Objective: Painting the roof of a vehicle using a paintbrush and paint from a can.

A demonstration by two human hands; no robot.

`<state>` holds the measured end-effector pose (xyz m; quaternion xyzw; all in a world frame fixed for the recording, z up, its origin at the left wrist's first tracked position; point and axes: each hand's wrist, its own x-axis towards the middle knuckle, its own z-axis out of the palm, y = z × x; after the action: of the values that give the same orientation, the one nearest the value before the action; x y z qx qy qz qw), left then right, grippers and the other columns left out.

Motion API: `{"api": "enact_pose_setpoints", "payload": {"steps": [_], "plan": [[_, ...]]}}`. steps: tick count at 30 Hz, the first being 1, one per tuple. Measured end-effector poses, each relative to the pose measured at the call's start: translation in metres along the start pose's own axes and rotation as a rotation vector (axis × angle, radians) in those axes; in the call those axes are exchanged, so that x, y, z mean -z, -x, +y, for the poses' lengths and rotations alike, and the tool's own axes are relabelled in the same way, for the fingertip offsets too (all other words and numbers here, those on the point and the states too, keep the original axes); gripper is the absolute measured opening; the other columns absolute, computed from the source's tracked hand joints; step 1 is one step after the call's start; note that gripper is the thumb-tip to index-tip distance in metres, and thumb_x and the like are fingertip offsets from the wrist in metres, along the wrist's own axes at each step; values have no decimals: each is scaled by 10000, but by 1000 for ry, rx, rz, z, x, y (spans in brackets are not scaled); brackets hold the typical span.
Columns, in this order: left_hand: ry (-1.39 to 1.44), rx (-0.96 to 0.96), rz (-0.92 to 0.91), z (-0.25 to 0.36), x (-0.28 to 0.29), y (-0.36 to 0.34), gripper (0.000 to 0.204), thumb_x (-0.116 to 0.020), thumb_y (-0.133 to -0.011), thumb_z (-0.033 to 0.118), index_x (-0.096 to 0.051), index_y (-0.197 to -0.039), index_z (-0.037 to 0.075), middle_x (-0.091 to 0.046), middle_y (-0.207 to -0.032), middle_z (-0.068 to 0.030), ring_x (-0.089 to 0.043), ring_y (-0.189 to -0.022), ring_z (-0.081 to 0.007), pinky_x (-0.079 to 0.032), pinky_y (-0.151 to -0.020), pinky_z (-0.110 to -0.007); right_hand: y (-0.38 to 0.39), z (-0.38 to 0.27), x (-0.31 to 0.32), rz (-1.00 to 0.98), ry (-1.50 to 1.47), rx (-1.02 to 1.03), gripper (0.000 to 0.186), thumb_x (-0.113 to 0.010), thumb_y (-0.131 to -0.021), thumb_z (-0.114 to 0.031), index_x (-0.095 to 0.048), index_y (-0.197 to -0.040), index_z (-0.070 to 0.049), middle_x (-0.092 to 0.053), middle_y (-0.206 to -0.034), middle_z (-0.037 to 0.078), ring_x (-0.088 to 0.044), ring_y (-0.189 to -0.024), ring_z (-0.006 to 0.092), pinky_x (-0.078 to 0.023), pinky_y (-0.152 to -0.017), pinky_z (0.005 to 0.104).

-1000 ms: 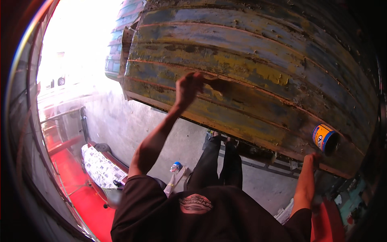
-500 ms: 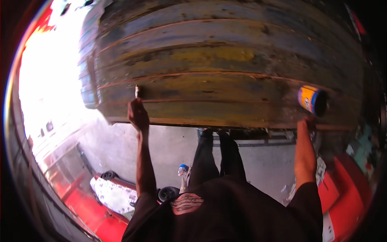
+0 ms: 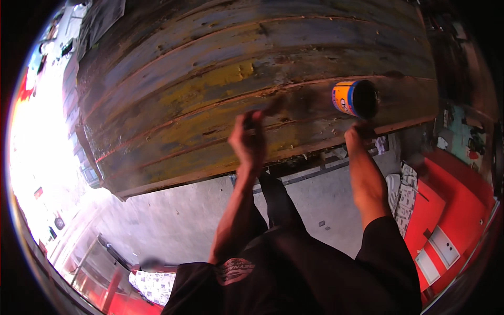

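A planked wooden surface, patchy in brown, blue-grey and yellow, spreads in front of me. Over its near part, my left hand is closed around a slim paintbrush, which motion smears into a dark streak. To the right, my right hand holds a yellow-and-blue can near the front edge. The can's round mouth is tilted my way and looks dark inside; what it contains cannot be made out. Shadow hides most of the right hand's fingers.
Grey concrete floor lies below the wood's front edge. At lower right stands a red panelled body, with printed sheeting beside it. More printed sheeting covers something at lower left. Bright daylight floods the left side.
My left hand has swung right across the planks with the brush, closer to the can. The can and right hand have shifted left in view, and the whole view has turned.
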<state>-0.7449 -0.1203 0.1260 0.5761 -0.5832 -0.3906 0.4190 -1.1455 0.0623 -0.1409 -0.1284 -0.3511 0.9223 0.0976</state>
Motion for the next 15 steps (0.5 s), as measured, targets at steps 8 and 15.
{"api": "enact_pose_setpoints", "payload": {"steps": [8, 15], "plan": [[-525, -192, 30, 4, 40, -44, 124, -611, -939, 170, -621, -879, 62, -652, -754, -120, -637, -627, -255, -500, -580, -338, 46, -12, -10, 106, 39, -3, 284, -495, -938, -365, -523, -1122, -150, -527, -1015, -7, -507, -1033, 162, -475, -904, 437], [-413, -244, -255, 39, -72, -57, 171, -588, -929, 192, -578, -847, 42, -647, -776, -161, -651, -658, -319, -500, -589, -392, 57, -19, -28, 115, 91, -40, 282, -516, -931, -362, -523, -1109, -143, -522, -985, -1, -514, -1005, 166, -482, -894, 445]]}}
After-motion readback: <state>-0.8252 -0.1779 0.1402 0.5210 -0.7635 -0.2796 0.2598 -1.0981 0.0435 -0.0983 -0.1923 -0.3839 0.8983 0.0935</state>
